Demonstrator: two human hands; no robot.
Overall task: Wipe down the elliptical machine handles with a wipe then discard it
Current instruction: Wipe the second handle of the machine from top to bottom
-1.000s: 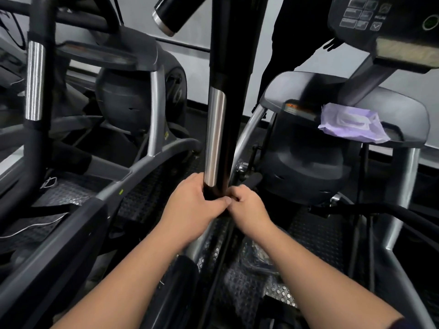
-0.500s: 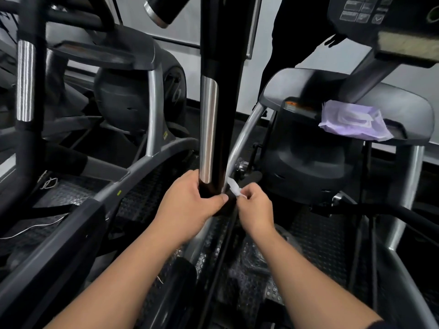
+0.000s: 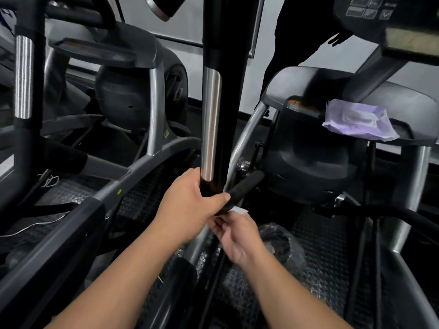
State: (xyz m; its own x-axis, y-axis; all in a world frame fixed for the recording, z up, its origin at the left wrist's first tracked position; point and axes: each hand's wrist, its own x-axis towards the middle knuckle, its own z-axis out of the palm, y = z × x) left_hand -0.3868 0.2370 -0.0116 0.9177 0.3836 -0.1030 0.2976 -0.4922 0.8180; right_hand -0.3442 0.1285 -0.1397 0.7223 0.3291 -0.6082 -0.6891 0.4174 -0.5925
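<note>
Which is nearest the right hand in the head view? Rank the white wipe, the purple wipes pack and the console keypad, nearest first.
1. white wipe: at the right hand's fingertips.
2. purple wipes pack: up right, on the machine's shelf.
3. console keypad: top right corner, farthest.

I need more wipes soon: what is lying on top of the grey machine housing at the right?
A purple wipes packet lies flat on the grey housing, near its front edge, white flap facing up. How many wipes remain inside cannot be seen.
</note>
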